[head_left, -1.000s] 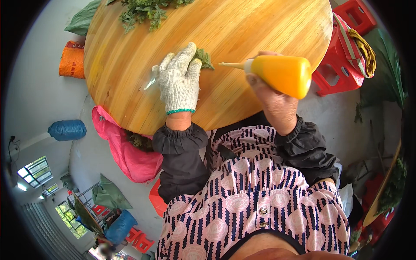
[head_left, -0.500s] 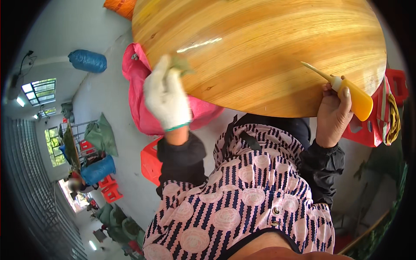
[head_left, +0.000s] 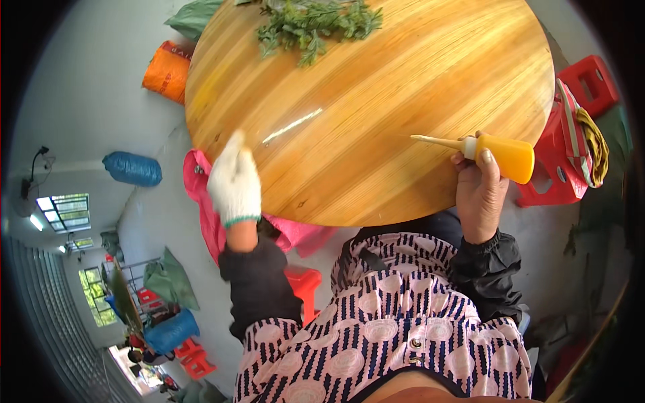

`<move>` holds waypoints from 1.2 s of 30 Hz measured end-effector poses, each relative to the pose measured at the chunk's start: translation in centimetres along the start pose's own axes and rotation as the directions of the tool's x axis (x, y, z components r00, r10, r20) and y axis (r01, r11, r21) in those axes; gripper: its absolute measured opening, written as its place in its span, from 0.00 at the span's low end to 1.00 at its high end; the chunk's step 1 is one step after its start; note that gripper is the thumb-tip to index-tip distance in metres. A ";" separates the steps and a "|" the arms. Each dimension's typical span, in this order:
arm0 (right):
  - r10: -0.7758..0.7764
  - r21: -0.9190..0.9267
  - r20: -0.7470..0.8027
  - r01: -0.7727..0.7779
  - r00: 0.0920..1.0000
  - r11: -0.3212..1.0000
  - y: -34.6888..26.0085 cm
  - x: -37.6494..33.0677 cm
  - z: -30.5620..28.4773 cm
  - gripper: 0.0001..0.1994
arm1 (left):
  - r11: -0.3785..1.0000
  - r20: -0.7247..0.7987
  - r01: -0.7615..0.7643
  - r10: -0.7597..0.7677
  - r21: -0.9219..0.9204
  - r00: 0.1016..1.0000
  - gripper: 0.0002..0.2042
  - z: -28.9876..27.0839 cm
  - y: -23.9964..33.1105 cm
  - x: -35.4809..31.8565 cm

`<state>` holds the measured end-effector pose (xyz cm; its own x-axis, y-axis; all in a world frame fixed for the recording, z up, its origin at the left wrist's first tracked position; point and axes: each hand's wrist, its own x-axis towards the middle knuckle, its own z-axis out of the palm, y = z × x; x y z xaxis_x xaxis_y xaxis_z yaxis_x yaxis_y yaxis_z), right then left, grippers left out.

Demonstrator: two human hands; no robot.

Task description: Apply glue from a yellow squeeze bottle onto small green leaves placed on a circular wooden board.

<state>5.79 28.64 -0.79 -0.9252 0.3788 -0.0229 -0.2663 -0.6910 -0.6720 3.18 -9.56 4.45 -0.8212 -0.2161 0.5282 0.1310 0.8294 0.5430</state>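
Observation:
My right hand (head_left: 482,191), bare, is wrapped round a yellow squeeze bottle (head_left: 510,159) with a long pale nozzle. It is tilted sideways over the near right of the round wooden table (head_left: 376,127), its nozzle pointing left. At the table's left edge is my left hand (head_left: 234,185), in a white knitted glove, fingers pressed together and slightly blurred. Whether anything small sits between them is hidden. Beneath that hand a pink bag (head_left: 306,236) hangs below the table edge. Artificial-looking green leafy sprigs (head_left: 312,27) lie heaped at the far side of the table.
Red plastic stools stand at the right (head_left: 554,181) and below my left arm (head_left: 306,285); striped fabric (head_left: 571,131) drapes over the right one. An orange sack (head_left: 166,72) sits beyond the table's left edge. A blue bundle (head_left: 132,168) lies on the floor at left.
My view has shifted, bringing the sprigs into sight. The green piece seen at my left fingers earlier no longer shows. My right hand has turned the bottle nearer level, nozzle pointing left.

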 end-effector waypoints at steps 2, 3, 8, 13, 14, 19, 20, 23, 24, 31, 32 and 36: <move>0.001 0.011 -0.027 -0.001 1.000 1.000 -0.4 -0.4 -0.3 0.14 | 0.995 0.235 0.095 -0.083 -0.040 0.969 0.20 4.2 2.7 4.1; 0.028 0.024 -0.017 -0.028 0.999 0.999 -0.5 -0.4 -0.2 0.14 | 0.989 0.248 0.131 -0.110 -0.071 0.962 0.21 6.5 3.1 5.6; 0.080 0.011 -0.020 -0.080 0.997 0.997 -0.5 -0.4 0.8 0.14 | 0.976 0.180 0.058 -0.097 0.211 0.979 0.25 16.1 2.6 11.1; 0.057 0.030 -0.029 -0.057 0.998 0.998 -0.3 -0.1 1.0 0.13 | 0.994 0.264 0.080 -0.058 -0.072 0.963 0.23 18.0 -0.1 10.9; 0.063 0.033 -0.036 -0.062 0.997 0.998 -0.1 -0.1 0.8 0.13 | 0.992 0.284 -0.017 0.051 -0.122 0.957 0.22 17.8 -0.9 10.7; 0.088 -0.004 0.046 -0.088 0.995 0.996 0.8 0.3 -0.1 0.15 | 0.882 0.495 0.185 0.062 -0.434 0.866 0.21 9.6 2.2 6.1; 0.076 -0.016 0.057 -0.075 0.995 0.997 1.0 0.4 0.4 0.15 | 0.889 0.491 0.185 0.050 -0.419 0.869 0.21 9.6 2.7 5.9; 0.036 -0.041 0.016 -0.035 0.999 0.999 -0.2 0.5 -0.5 0.15 | 0.903 0.555 -0.285 0.424 -0.322 0.716 0.21 10.8 4.8 6.0; 0.039 -0.055 0.029 -0.038 0.999 0.998 -0.5 0.6 -0.3 0.15 | 0.931 0.599 -0.327 0.358 -0.164 0.716 0.23 10.0 6.9 5.9; 0.094 -0.009 0.050 -0.094 0.994 0.996 -0.4 0.6 0.0 0.16 | 0.952 0.129 0.017 0.024 -0.305 0.991 0.22 9.3 8.8 1.2; 0.084 -0.012 0.042 -0.084 0.996 0.996 -0.5 0.6 0.0 0.16 | 0.935 0.054 0.123 -0.111 -0.334 0.992 0.21 9.6 9.5 0.6; 0.093 -0.029 0.046 -0.092 0.995 0.995 -0.3 0.8 -0.1 0.16 | 1.000 0.106 0.008 -0.006 -0.012 0.994 0.25 11.4 11.9 0.2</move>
<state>5.17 29.19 -0.64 -0.9576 0.2836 -0.0512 -0.1719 -0.7047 -0.6883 -1.70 6.18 3.58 -0.8765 -0.1652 0.4522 0.1314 0.8216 0.5547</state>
